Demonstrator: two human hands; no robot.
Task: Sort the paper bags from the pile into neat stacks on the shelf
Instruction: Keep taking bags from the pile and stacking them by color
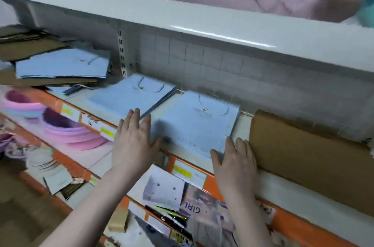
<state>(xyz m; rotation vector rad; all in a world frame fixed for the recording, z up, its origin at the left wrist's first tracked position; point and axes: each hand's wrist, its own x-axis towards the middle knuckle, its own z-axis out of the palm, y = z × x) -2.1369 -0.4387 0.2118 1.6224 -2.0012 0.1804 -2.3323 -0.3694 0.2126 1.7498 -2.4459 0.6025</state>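
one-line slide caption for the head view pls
Both open hands, left hand and right hand, square up a light blue paper bag stack on the shelf.

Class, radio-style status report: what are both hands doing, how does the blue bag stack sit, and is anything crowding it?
Both hands open: left hand and right hand flank the blue bag stack. Stack flat on shelf. Brown bag close on its right.

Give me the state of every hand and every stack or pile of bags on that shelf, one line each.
left hand: open, fingers straight, pressed to the left edge of the right blue stack.
right hand: open, flat at that stack's right front corner.
right blue stack: flat, squared, between both hands.
middle blue stack: flat, edges slightly fanned.
mixed pile: unsorted, brown and blue bags askew.
brown bags: lying flat, at the right.
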